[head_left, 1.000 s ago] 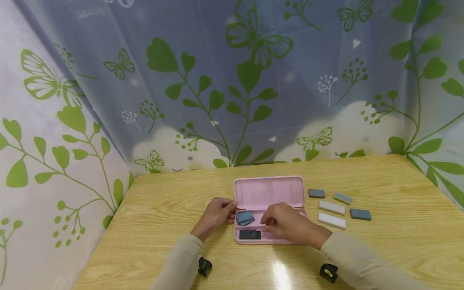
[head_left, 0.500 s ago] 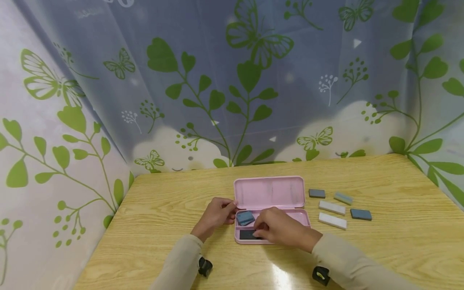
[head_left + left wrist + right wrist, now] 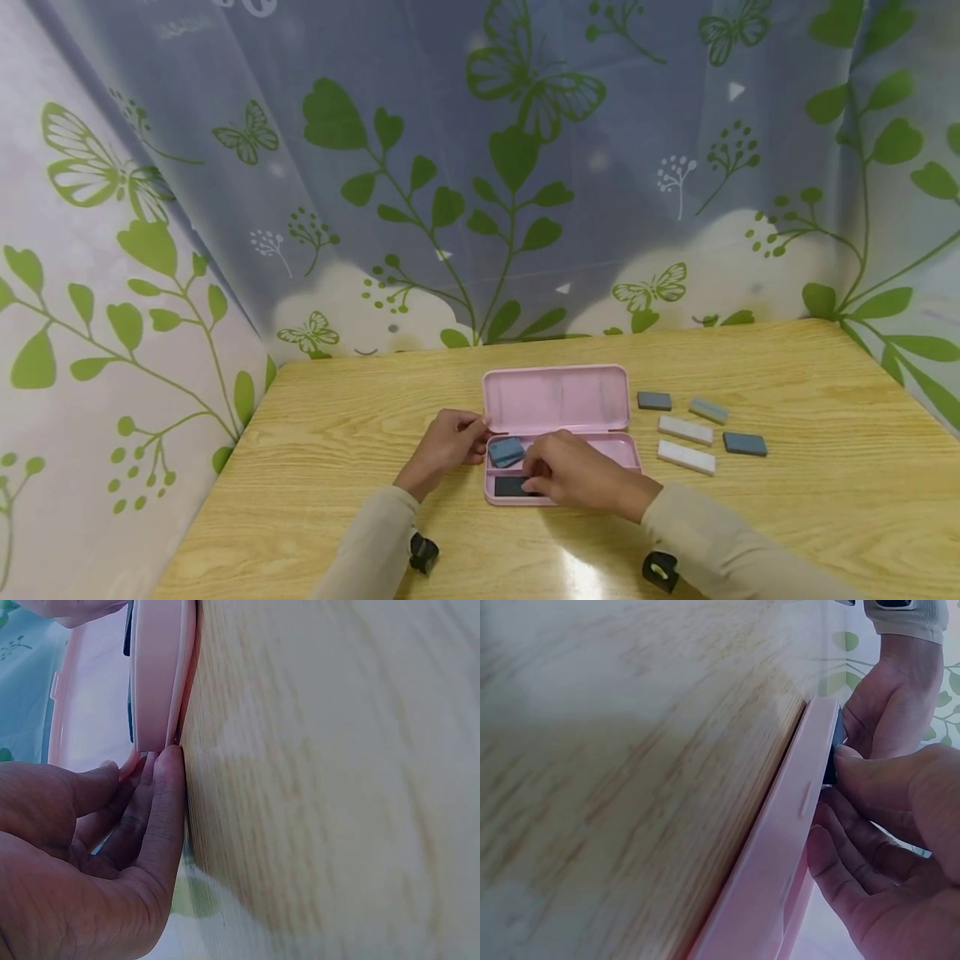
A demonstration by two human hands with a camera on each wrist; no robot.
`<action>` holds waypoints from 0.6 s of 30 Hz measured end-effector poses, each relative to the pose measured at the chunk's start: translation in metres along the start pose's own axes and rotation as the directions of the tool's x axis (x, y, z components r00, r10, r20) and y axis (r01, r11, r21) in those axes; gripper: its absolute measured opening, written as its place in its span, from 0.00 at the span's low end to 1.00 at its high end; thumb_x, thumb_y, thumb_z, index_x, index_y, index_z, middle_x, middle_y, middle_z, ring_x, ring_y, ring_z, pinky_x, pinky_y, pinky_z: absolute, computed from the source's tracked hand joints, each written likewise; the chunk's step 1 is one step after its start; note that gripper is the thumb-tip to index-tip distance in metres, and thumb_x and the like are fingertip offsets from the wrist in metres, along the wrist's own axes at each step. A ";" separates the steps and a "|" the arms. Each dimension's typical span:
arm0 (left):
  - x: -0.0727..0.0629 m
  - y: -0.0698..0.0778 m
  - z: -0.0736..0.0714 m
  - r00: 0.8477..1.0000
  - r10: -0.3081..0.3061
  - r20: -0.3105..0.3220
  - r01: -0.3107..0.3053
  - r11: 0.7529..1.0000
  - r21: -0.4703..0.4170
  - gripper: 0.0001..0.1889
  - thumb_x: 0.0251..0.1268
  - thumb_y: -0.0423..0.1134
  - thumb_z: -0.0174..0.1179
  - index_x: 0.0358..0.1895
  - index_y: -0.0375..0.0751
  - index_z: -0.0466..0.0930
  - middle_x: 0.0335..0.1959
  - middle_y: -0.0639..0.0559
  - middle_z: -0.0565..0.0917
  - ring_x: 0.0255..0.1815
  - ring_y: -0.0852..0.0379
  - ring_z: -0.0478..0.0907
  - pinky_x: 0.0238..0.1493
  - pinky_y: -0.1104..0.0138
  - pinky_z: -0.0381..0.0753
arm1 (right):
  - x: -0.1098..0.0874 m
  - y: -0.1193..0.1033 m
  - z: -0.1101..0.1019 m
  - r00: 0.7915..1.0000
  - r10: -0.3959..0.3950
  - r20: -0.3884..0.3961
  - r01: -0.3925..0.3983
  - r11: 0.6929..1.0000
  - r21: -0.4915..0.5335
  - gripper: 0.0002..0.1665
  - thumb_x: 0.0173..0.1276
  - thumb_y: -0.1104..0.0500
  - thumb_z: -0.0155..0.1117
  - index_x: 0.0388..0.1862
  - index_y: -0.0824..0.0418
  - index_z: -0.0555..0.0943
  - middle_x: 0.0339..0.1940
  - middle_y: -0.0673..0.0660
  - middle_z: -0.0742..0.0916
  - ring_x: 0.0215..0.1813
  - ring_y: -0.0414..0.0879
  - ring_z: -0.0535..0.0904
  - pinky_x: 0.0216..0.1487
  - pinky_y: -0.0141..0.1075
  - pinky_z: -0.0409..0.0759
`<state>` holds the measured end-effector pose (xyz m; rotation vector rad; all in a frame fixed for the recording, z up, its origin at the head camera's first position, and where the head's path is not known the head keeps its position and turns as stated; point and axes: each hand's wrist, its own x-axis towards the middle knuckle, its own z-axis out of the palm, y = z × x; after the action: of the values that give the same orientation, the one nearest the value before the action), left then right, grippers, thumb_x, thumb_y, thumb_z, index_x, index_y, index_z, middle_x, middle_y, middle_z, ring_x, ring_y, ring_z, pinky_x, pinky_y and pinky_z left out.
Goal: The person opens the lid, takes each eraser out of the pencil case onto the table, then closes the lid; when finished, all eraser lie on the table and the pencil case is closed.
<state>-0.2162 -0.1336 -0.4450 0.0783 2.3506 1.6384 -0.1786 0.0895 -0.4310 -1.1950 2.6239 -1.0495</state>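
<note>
Black block [image 3: 507, 486]: guide it level while your right hand [image 3: 581, 472] pinches it and left hand [image 3: 444, 446] grips the pink case [image 3: 536, 400].

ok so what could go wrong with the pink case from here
The right hand, at the black block, might bump the blue blocks just behind it. The left hand, at a hinge-side corner of the pink case, could get nipped if the open lid folded down.
</note>
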 end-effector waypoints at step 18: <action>0.001 -0.001 0.001 1.000 -0.001 -0.010 0.002 1.000 0.007 0.14 0.79 0.38 0.55 0.49 0.30 0.85 0.32 0.47 0.83 0.29 0.60 0.78 0.33 0.68 0.87 | -0.001 -0.003 -0.001 0.994 0.107 -0.029 -0.104 0.991 0.088 0.08 0.63 0.64 0.75 0.27 0.59 0.83 0.22 0.44 0.83 0.25 0.31 0.74 0.27 0.29 0.76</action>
<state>-0.2171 -0.1329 -0.4469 0.0697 2.3635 1.6337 -0.1766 0.0892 -0.4290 -1.0176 2.6043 -1.1596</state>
